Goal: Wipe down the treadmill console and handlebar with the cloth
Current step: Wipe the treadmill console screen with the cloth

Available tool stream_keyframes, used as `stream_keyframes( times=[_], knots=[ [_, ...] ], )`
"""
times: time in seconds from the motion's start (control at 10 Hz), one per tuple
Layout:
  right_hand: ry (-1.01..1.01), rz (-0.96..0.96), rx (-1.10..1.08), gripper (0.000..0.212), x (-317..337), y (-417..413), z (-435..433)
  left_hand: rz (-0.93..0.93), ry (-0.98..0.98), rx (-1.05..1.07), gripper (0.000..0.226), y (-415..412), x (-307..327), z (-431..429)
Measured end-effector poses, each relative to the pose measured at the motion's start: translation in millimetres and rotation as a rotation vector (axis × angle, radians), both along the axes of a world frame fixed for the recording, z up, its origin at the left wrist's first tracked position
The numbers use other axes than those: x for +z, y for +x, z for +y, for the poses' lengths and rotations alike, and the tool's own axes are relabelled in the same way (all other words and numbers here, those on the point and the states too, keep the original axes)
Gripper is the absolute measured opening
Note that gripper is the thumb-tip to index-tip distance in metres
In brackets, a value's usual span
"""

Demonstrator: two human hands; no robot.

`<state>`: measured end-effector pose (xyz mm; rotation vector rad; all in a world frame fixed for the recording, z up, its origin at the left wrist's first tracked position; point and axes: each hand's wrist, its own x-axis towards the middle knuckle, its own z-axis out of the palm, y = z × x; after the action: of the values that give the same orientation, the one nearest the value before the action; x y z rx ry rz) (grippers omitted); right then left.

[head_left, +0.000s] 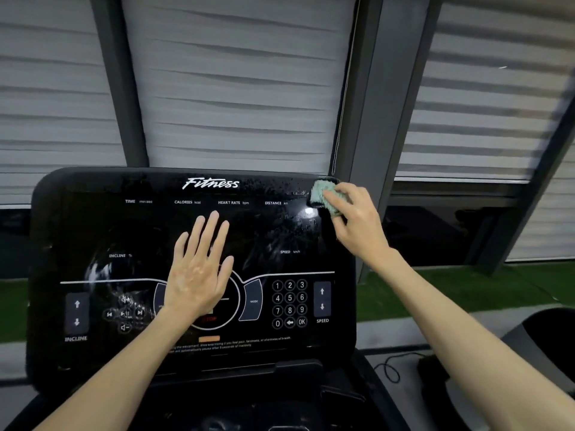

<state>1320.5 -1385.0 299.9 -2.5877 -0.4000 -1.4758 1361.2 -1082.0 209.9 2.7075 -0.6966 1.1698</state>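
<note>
The black glossy treadmill console (pixel 93 219) fills the middle of the view, with "Fitness" printed along its top and a number keypad at the lower right. My left hand (pixel 199 272) lies flat on the console's centre, fingers straight and spread. My right hand (pixel 351 219) grips a small pale green cloth (pixel 320 195) and holds it against the console's upper right corner. Droplets and smears show on the panel near the cloth. No handlebar is clearly visible.
Grey slatted blinds (pixel 236 88) and dark window frames stand behind the console. To the right, a strip of green turf (pixel 451 290), a black cable (pixel 392 368) on the floor and part of a neighbouring grey machine (pixel 547 343).
</note>
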Motion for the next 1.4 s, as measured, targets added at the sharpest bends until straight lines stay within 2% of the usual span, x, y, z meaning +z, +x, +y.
stream_keyframes(
  times=[0.2, 0.3, 0.4, 0.6, 0.7, 0.8, 0.9, 1.1, 1.2, 1.3, 1.4],
  knots=[
    [-0.095, 0.136, 0.079, 0.059, -74, -40, -3, -0.008, -0.014, 0.006, 0.063, -1, 0, -1],
    [-0.128, 0.185, 0.096, 0.054, -105, -60, -7, -0.007, -0.01, 0.002, 0.062, -2, 0, 0],
    [-0.142, 0.168, 0.087, 0.044, -90, -55, -10, -0.014, -0.012, 0.0, 0.062, -2, -1, 0],
    [-0.154, 0.045, -0.011, 0.04, 9, 6, -13, -0.024, -0.013, -0.006, 0.062, -1, 0, 0],
    [-0.155, 0.023, -0.043, 0.05, 30, 17, -9, -0.028, -0.014, -0.003, 0.062, -1, -1, 0],
    [-0.151, 0.012, -0.042, 0.049, 20, 7, -5, -0.03, -0.008, -0.007, 0.062, -1, 0, -1],
    [-0.168, 0.054, 0.018, 0.045, -31, -21, -4, -0.03, -0.011, -0.009, 0.061, -1, -1, 0],
    [-0.193, 0.242, 0.145, 0.044, -177, -108, -3, -0.029, -0.004, 0.0, 0.062, -2, -1, 0],
    [-0.197, 0.358, 0.163, 0.057, -203, -122, -4, -0.027, 0.003, -0.003, 0.062, -1, -1, 0],
    [-0.229, 0.352, 0.186, 0.046, -176, -113, -3, -0.027, 0.007, 0.005, 0.062, -1, -1, 0],
    [-0.102, 0.285, 0.073, 0.031, -121, -82, -4, -0.031, 0.01, 0.009, 0.062, -1, -1, 0]
  ],
)
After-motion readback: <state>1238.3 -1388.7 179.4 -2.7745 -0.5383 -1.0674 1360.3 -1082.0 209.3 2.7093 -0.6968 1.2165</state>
